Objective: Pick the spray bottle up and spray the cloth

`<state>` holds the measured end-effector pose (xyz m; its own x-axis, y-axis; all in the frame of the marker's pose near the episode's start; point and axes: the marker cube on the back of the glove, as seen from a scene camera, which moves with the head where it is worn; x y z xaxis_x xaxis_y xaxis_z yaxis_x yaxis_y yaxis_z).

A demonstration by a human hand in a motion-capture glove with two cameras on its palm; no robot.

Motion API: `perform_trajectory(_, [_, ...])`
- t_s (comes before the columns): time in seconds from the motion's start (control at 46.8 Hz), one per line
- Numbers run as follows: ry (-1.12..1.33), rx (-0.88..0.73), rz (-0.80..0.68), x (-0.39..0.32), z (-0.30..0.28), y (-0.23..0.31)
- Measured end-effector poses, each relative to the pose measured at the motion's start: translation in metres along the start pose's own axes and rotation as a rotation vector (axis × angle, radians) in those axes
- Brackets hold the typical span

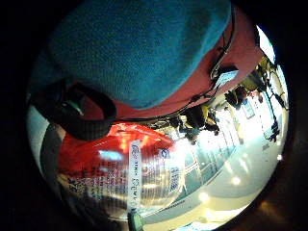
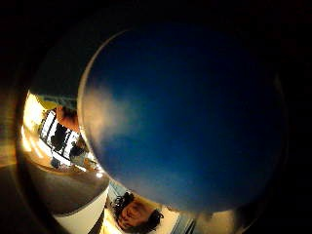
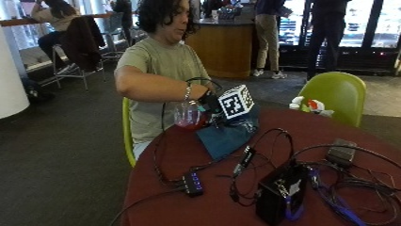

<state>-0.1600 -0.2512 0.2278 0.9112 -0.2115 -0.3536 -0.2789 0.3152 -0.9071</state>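
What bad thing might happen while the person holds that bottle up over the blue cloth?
Spray could drift past the blue-green cloth onto the small black hub with blue lights and the black box lying close by on the dark red round table. The clear round spray bottle with red liquid, held by the black-gloved right hand above the table's edge, might slip and fall off or spill.
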Motion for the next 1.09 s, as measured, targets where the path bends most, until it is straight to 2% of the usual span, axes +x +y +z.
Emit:
perform_trajectory(0.235, [-0.036,-0.02,-0.01,-0.001,-0.002,-0.002])
perform_trajectory(0.363, [-0.077,0.022,-0.057,-0.005,-0.013,0.017])
perform_trajectory(0.577, [-0.27,0.272,-0.29,-0.029,-0.072,0.072])
perform_trajectory(0.748, [-0.454,0.477,-0.507,-0.063,-0.126,0.091])
perform_trajectory(0.941, [-0.687,0.649,-0.818,-0.098,-0.178,0.078])
perform_trajectory(1.09, [-0.931,0.819,-0.978,-0.124,-0.215,0.049])
